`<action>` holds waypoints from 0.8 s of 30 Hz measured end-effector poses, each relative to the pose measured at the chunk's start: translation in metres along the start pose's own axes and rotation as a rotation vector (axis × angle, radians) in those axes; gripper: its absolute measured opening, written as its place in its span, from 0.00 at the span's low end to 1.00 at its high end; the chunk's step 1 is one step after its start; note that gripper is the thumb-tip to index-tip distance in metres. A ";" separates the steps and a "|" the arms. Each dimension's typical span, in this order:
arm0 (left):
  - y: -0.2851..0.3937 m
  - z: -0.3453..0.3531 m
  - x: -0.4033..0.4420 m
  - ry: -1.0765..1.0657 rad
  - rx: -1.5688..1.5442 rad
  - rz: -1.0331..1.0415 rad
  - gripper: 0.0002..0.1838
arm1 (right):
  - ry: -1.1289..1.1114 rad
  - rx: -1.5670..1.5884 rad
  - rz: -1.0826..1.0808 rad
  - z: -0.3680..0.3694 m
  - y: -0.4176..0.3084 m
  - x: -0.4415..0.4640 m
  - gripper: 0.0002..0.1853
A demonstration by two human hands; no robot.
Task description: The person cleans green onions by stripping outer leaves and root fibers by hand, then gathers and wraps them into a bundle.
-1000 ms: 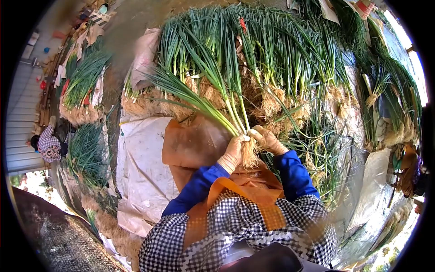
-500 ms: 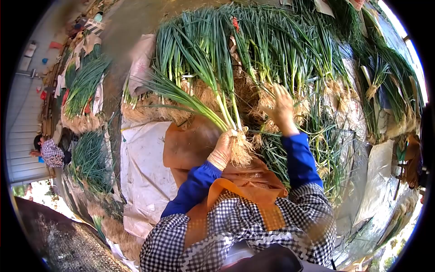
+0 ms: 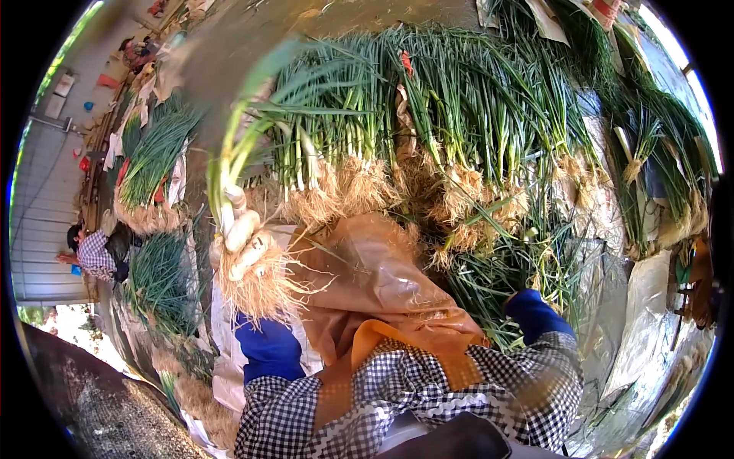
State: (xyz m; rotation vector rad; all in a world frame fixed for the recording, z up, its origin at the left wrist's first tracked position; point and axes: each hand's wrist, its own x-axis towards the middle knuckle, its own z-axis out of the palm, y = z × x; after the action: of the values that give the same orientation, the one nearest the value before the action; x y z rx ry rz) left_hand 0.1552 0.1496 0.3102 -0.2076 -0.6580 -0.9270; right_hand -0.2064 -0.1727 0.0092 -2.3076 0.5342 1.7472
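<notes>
My left hand (image 3: pixel 243 229) is raised at the left, its fingers wrapped round a small bunch of green onions (image 3: pixel 229 164). The bunch stands nearly upright, its leaves blurred at the top and its pale roots (image 3: pixel 256 284) spreading below the fingers. The blue right sleeve (image 3: pixel 537 315) reaches to loose green onions (image 3: pixel 489 268) at the lower right; my right hand itself cannot be made out there. Ahead lies a wide row of green onions (image 3: pixel 474 99), leaves pointing away and roots toward me.
A brown apron sheet (image 3: pixel 375 268) covers the lap. More onion piles (image 3: pixel 153 164) lie at the left, near a person in a checked top (image 3: pixel 95 255). Another person (image 3: pixel 136 55) is at the upper left. Further onions (image 3: pixel 650 130) and plastic sheeting (image 3: pixel 634 314) are at the right.
My left hand has moved left and up toward the camera with the bunch. My right hand has let go of the bunch, and its arm has drawn back down and right.
</notes>
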 end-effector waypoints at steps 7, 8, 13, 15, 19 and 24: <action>-0.070 -0.096 -0.036 1.027 0.526 -0.187 0.12 | 1.148 0.341 -0.266 -0.246 -0.103 -0.004 0.13; -0.081 -0.125 -0.053 1.073 0.453 -0.208 0.10 | 1.397 0.274 -0.196 -0.274 -0.115 0.015 0.18; -0.116 -0.152 -0.092 1.207 0.301 -0.260 0.13 | 0.908 0.147 -0.071 -0.345 -0.128 0.049 0.16; -0.122 -0.145 -0.084 1.240 0.282 -0.218 0.14 | 0.761 0.751 -0.445 -0.333 -0.120 0.029 0.20; -0.147 -0.155 -0.104 1.248 0.063 -0.302 0.12 | 0.328 1.628 -1.033 -0.261 -0.111 -0.033 0.21; -0.197 -0.140 -0.100 1.161 0.036 -0.456 0.12 | 0.292 1.727 -0.982 -0.204 -0.127 -0.028 0.20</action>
State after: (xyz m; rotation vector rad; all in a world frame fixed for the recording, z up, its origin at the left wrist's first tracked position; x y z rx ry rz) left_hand 0.0175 0.0383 0.1186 0.5213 0.3802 -1.2698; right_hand 0.0182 -0.1271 0.0865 -1.0439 0.4563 0.1048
